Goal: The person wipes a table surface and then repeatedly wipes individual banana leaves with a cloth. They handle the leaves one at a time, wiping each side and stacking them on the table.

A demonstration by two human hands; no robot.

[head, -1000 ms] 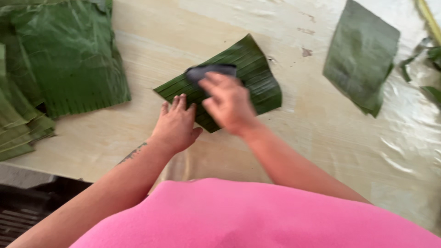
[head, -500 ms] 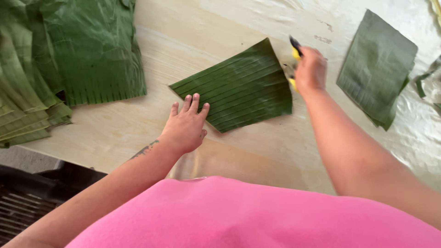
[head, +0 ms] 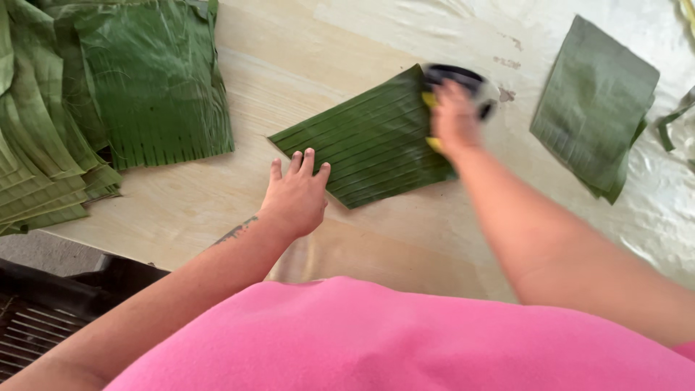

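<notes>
From the head camera, the left hand point(head: 295, 194) lies flat and released, fingers spread, with the fingertips on the near-left corner of a dark green, ribbed, roughly square piece of banana leaf point(head: 369, 141). It pins the leaf down and grasps nothing. The right hand point(head: 452, 119) is blurred at the far-right edge of the same leaf; it is clenched around a small dark cloth or pad with some yellow at it point(head: 463, 78), but what this thing is exactly I cannot tell. As I judge it, the step in hand is the wiping of the leaf's upper face. The next move asks for a stroke along the ribs while the left hand keeps the leaf from sliding.

The leaf lies flat on a pale wooden surface point(head: 181, 210), whose far-right part is covered by a clear wrinkled plastic sheet point(head: 651, 217). A thick stack of lighter green leaves point(head: 108, 94) is at the far left, and a small pile of dull grey-green cut leaf squares point(head: 594, 101) is at the right, well apart from the hands. A dark slatted crate point(head: 43, 318) stands below the surface's near-left edge. The person wears a pink top point(head: 391, 340).
</notes>
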